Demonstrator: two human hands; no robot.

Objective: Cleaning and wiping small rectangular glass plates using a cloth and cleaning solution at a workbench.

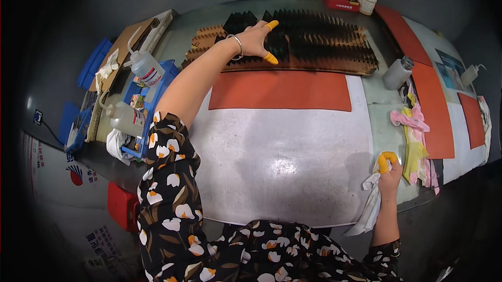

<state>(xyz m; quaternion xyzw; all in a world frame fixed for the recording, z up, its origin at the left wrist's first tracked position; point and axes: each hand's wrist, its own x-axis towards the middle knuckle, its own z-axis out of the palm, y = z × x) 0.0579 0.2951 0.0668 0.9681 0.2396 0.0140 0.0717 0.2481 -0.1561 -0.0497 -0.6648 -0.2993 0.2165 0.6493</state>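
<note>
You are viewing a wide fisheye picture: straight edges of the desk point(293, 177) bow outward, and the corners fall off into dark vignette. Overhead light strikes the metal surface, producing a soft glare patch near its centre. The middle is bright and sharp; the rim is dim and slightly smeared.

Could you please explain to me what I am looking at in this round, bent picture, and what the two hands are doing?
This is one view from a wide camera worn on a person's head, looking down, so straight edges bend. The left hand, with yellow finger covers and a bracelet, reaches far forward onto a rack of dark slotted pieces. The right hand grips a white cloth at the near edge of the metal worktable. An orange mat lies behind, two squeeze bottles stand at the left, and pink and yellow gloves lie at the right.
</note>
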